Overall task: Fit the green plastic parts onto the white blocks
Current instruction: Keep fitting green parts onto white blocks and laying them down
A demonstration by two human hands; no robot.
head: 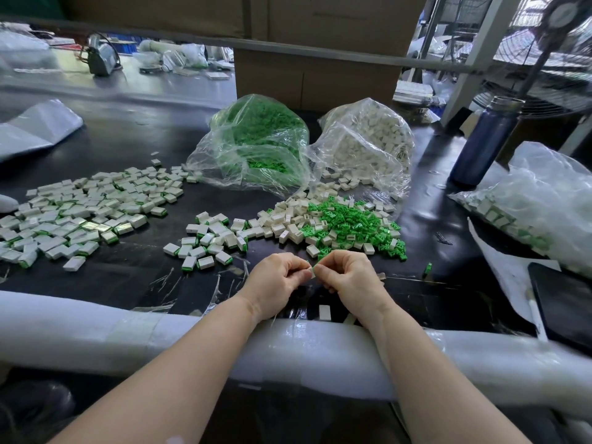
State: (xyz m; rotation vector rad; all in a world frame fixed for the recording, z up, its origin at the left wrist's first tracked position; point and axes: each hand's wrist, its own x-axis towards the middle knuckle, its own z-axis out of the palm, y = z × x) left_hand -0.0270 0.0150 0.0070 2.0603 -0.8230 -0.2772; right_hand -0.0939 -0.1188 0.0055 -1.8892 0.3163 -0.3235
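Left hand (275, 278): pinches white block (308, 273).
Right hand (347, 277): pinches green part (314, 266) against block.
Bench (134, 145): loose piles beyond.

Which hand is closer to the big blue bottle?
The right hand. The blue bottle stands far off to the right, on that hand's side. The left hand lies beside the right hand, farther from the bottle.

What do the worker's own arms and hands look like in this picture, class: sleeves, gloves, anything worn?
Both forearms are bare from the bottom of the picture to the wrists, with no sleeve in view. The left hand and the right hand wear no gloves. No ring, watch, wristband or marking shows on either. The fingernails that show look short and unpainted.
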